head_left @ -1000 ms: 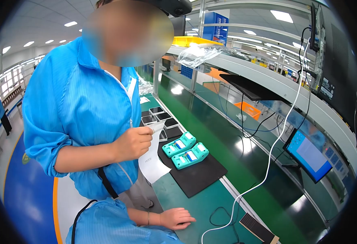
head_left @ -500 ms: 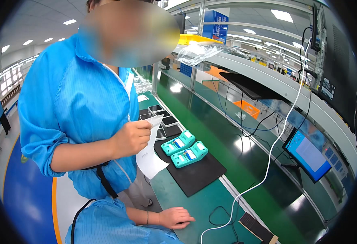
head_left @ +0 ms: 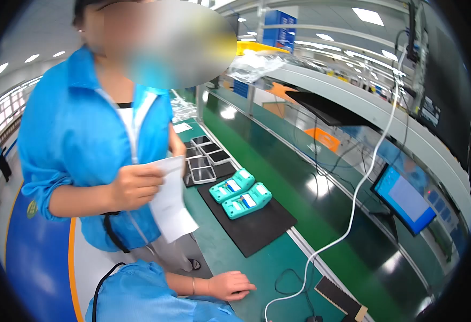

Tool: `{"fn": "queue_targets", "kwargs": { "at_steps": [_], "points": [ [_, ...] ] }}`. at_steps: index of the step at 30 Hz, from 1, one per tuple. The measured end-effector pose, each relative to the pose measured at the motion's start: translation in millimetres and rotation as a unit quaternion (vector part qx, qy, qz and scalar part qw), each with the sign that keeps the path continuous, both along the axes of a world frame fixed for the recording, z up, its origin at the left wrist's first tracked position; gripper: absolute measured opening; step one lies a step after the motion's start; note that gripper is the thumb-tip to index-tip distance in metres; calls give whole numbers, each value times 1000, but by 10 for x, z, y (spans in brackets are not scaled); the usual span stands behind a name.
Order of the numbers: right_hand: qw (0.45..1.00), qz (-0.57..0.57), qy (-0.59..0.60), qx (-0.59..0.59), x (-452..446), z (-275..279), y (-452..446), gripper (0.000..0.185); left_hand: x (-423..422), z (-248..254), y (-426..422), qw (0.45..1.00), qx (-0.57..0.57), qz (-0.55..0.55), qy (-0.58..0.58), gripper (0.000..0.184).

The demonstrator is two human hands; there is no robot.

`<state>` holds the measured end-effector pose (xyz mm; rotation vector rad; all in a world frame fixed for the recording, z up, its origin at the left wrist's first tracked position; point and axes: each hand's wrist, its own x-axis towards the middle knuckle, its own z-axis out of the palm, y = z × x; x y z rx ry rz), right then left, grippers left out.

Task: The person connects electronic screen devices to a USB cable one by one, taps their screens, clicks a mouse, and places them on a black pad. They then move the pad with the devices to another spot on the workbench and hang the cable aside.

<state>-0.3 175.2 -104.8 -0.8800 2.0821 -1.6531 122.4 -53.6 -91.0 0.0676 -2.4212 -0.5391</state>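
Observation:
My left hand (head_left: 232,285) lies palm down on the green bench top (head_left: 219,255), fingers loosely stretched out and holding nothing. A bracelet circles its wrist below the blue sleeve. My right hand is out of view. Beyond my hand sits a black mat (head_left: 261,232) bearing two teal handheld devices (head_left: 247,200), side by side with labels showing. A co-worker in a blue jacket (head_left: 98,145) stands across from me; that person's hand (head_left: 137,187) grips a printed white paper sheet (head_left: 172,206).
Several framed dark panels (head_left: 202,169) lie past the devices. A white cable (head_left: 355,201) hangs down to the bench near a computer mouse (head_left: 314,319) and a dark strip with toothed edges (head_left: 336,296). A lit monitor (head_left: 404,199) stands at right, below a shelf rail (head_left: 348,88).
The co-worker has turned more towards me, and the paper has shifted left and lower. Part of that person's other arm now shows. My left hand has stayed in place.

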Motion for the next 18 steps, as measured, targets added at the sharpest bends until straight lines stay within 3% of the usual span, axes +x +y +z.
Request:
{"fn": "queue_targets", "kwargs": {
  "at_steps": [5, 6, 11, 13, 14, 18],
  "points": [
    [987, 34, 101, -118, -163, 15, 98, 18, -166, 128, 54, 999, 16, 10, -35, 23],
    [991, -10, 42, -129, -96, 25, 149, 19, -236, 224, 108, 996, 52, -3, -66, 23],
    [980, -112, 76, -148, 11, 298, 462, 24, -745, 380, 369, 990, 10, -120, -79, 23],
    [954, -158, -24, -255, 36, 249, 576, 26, -925, 407, 488, 982, -21, -168, -88, 24],
    [954, -174, -31, -242, 60, 205, 682, 28, -1007, 428, 554, 979, -16, -186, -85, 24],
    [903, -286, -74, -313, 105, 151, 892, 32, -1396, 566, 853, 955, -35, -268, -122, 42]
  ]
}}
